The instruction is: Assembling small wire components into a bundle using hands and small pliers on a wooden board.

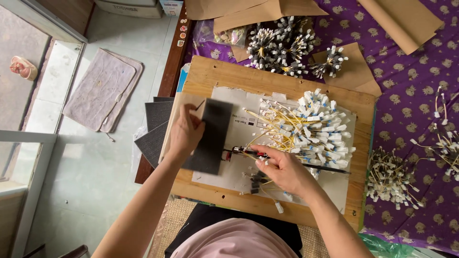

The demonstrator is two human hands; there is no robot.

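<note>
we're looking down at a wooden board set on a purple cloth. our left hand pinches the far edge of a dark grey sheet, fingers pressed together on it, holding it tilted over the board's left half. our right hand sits near the middle, fingers curled and closed around a thin black tool with a red part. just right of it lies a loose pile of yellow wires with white tags, so plenty looks unsorted. tied bundles sit at the far side and another bundle at the right, which we judge as finished work. more dark sheets wait at the left edge.
</note>
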